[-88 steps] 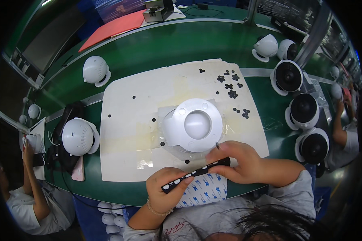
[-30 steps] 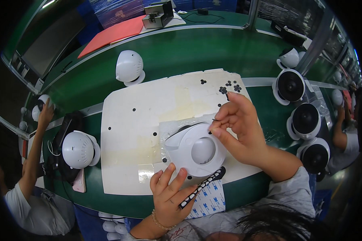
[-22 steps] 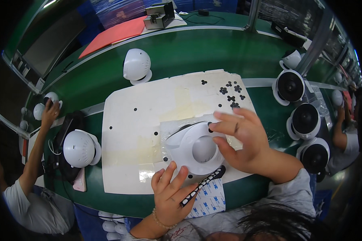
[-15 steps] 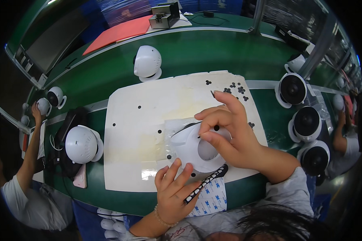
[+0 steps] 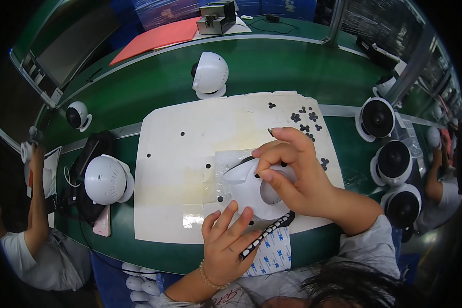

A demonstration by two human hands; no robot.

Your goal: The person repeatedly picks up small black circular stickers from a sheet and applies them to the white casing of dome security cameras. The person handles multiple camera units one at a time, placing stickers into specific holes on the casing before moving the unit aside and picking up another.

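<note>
A white dome camera housing (image 5: 249,191) lies on a white mat (image 5: 190,143) in front of me. My right hand (image 5: 295,172) rests on the housing. Its thumb and forefinger are pinched together at the housing's near-left top, on what looks like a small black pad (image 5: 256,176). My left hand (image 5: 225,245) lies flat at the mat's near edge, below the housing. Its fingers hold a black strip with white dots (image 5: 266,235), which slants up to the right. Loose black pads (image 5: 305,120) are scattered on the mat's far right corner.
A green belt (image 5: 292,66) carries a white dome camera (image 5: 210,74) just beyond the mat. Three black-faced domes (image 5: 395,159) stand at the right and a white dome (image 5: 105,179) at the left. A co-worker's arm (image 5: 36,205) reaches in at far left.
My right hand came back from the black pads at the mat's far right and pinches down on the housing. The white dome on the belt has travelled to the right. My left hand keeps the strip.
</note>
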